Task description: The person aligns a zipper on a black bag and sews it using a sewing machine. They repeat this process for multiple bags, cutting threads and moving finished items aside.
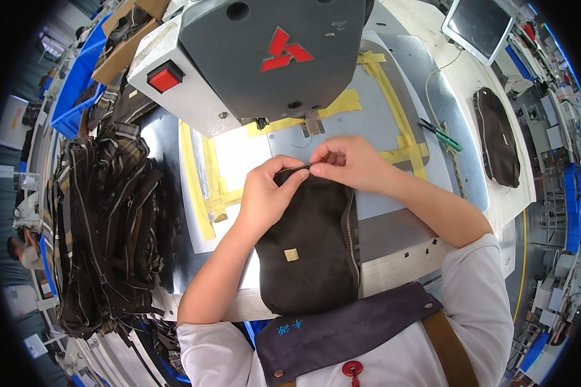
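Note:
A dark brown fabric piece [308,271] with a zipper down its right edge and a small pale tag lies in front of me, its near end at the table's front edge. My left hand [269,193] pinches the far edge of this piece between thumb and fingers. Close beside it, my right hand [348,162] grips the same edge, fingers curled and thumb pressed down. Both hands almost meet there. Just beyond them is the grey sewing machine head [271,58], with its presser foot [313,124] over the plate and a loose thread near it.
A tall heap of dark zippered fabric pieces [103,226] stands at the left. Yellow tape [403,106] marks the work plate. On the right are a green pen [440,135], a cord, another zippered piece [497,137] and a screen [479,27]. Blue bins [77,97] sit at the far left.

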